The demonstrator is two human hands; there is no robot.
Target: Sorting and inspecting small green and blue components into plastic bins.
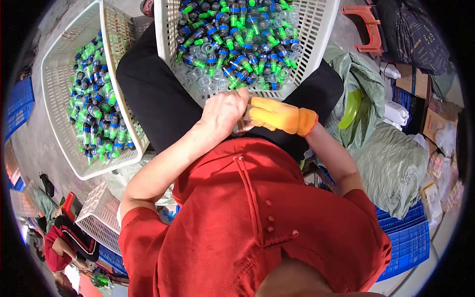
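My bare left hand [223, 110] is closed in a fist in front of my belly, thumb side up. Touching it from the right is my right hand [281, 116], in a yellow-orange glove, its fingers pressed together. Between and just under the hands shows a small clear, shiny bit [242, 127], mostly hidden, so its kind cannot be made out. Just beyond the hands, between my knees, stands a white slotted plastic basket [316, 37]. It holds many small bottle-shaped pieces [240, 37] in green, blue and black, with clear plastic cups [204, 79] among them.
Left of my leg, a second white basket [55, 101] holds more such green, blue and black pieces. A red plastic stool [365, 27], a black bag [418, 34] and pale green sacks [388, 166] lie on the right. Another person [62, 245] sits at the lower left.
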